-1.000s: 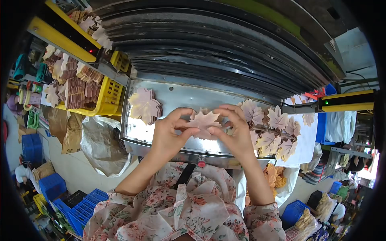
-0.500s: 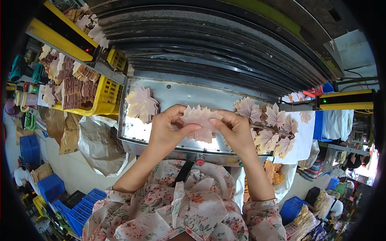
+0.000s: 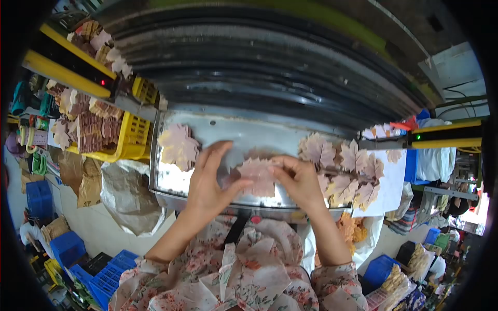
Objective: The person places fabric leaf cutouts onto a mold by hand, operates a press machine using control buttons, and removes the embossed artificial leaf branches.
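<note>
A pale pink artificial maple leaf (image 3: 258, 178) is held over a shiny metal work surface (image 3: 249, 127). My right hand (image 3: 302, 181) pinches its right edge between thumb and fingers. My left hand (image 3: 206, 182) has its fingers spread apart, the thumb tip right at the leaf's lower left edge. Beyond that hand lies a stack of pink and yellow leaves (image 3: 179, 146). To the right of my right hand rests a leafy branch (image 3: 345, 187) with several pink-yellow leaves.
Dark ribbed machine panels (image 3: 249, 78) rise behind the metal surface. At left stands a yellow crate (image 3: 127, 136) heaped with leaf stacks (image 3: 96, 129). Yellow-black sensor bars (image 3: 448, 136) flank both sides. Blue crates (image 3: 111, 274) sit on the floor.
My left fingers have come off the leaf and spread apart. My right hand still pinches the leaf, which now sits slightly lower in view. The camera view has shifted a little.
</note>
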### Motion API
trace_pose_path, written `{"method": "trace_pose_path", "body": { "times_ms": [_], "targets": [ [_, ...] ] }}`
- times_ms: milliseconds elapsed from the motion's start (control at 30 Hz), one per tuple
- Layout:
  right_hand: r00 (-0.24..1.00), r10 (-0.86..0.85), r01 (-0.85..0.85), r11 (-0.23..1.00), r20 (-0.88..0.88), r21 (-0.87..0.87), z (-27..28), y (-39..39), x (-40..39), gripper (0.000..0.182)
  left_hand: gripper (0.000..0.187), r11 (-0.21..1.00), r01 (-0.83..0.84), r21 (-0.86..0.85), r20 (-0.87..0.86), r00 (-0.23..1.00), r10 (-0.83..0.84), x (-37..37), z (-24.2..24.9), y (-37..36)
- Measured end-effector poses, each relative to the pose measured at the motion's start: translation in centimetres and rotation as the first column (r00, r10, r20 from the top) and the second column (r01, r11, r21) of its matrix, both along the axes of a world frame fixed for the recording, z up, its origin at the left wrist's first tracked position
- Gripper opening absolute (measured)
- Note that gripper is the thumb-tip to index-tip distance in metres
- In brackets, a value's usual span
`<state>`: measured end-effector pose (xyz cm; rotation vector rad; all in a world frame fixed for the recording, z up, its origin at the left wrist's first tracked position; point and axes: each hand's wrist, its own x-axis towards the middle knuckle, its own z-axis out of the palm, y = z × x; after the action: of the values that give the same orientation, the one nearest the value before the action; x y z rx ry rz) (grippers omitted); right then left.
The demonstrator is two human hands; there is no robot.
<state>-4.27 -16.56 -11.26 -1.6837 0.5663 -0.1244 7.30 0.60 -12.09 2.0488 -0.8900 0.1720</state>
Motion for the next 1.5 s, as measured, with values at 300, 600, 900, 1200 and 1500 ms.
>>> {"method": "trace_pose_path", "body": {
  "times_ms": [300, 600, 900, 1200, 1500],
  "targets": [
    [1.000, -0.001, 0.001, 0.986, 0.000, -0.168, 3.6, -1.5, 0.7, 0.013, 0.014, 0.958, 0.147, -0.247, -0.778, 0.560, -0.286, 2.0, 2.5, -0.9],
    [0.976, -0.069, 0.158, 0.874, 0.206, -0.459, 10.2, -7.6, 2.5, 0.011, 0.014, 0.883, 0.322, -0.342, -0.681, 0.562, -0.469, 6.4, 10.2, -3.2],
    [0.896, 0.072, 0.367, 0.433, 0.438, -0.823, 7.0, -21.8, 18.6, 0.026, 0.008, 0.962, 0.240, -0.130, 0.074, 0.970, -0.232, 11.8, 12.5, -16.3],
    [0.805, 0.138, 0.519, 0.305, 0.576, -0.799, 5.1, -24.1, 19.8, 0.034, 0.024, 0.987, 0.157, -0.024, 0.106, 0.982, -0.154, 12.2, 12.9, -17.7],
    [0.701, 0.174, 0.668, 0.177, 0.691, -0.723, -2.5, -36.6, 33.4, 0.048, 0.034, 0.986, 0.119, -0.118, -0.056, 0.990, -0.126, 17.2, 13.6, -17.1]
  ]
}}
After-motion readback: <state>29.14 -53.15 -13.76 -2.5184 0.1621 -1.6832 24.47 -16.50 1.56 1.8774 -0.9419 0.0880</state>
